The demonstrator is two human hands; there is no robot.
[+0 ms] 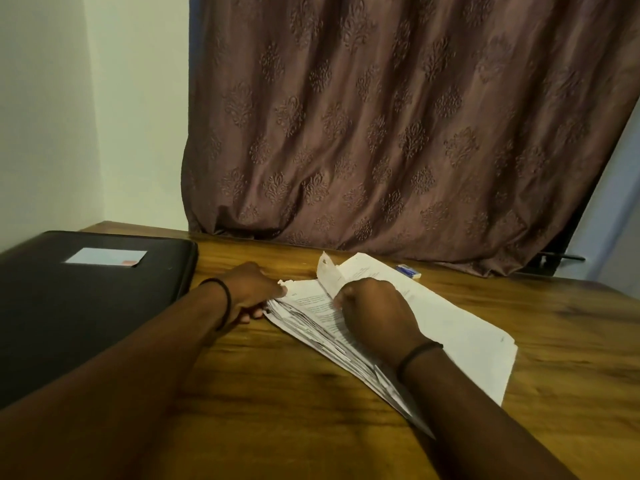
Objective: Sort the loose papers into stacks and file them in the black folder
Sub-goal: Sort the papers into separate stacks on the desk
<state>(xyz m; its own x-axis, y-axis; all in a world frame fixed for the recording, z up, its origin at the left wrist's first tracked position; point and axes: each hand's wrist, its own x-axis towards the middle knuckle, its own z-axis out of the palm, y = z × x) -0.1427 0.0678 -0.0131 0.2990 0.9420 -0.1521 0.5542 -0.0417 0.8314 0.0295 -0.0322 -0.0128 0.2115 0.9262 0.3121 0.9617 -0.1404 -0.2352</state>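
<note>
Two hands are on the papers, which lie in one loose, fanned pile on the wooden table, to the right of centre from where I watch. The left hand grips the pile at its far-left corner: the thumb lies on top by a ragged, torn edge and the fingertips show curled underneath, so that corner is pinched between them. The right hand rests on the middle of the pile with its fingers curled, and it pinches the top sheet, whose far end is bent up and stands above the knuckles. Printed text shows on the page just beneath, between the two hands. The near edge of the pile is uneven, with many sheet edges stepping out towards me.

The black folder lies closed and flat on the left part of the table, just beside the left forearm and apart from the papers; a pale label sits on its cover. Each wrist carries a thin black band. Beyond the pile, near the hem of the brown patterned curtain, lies a small blue and white box; I cannot tell what it is. A pale wall fills the left background
</note>
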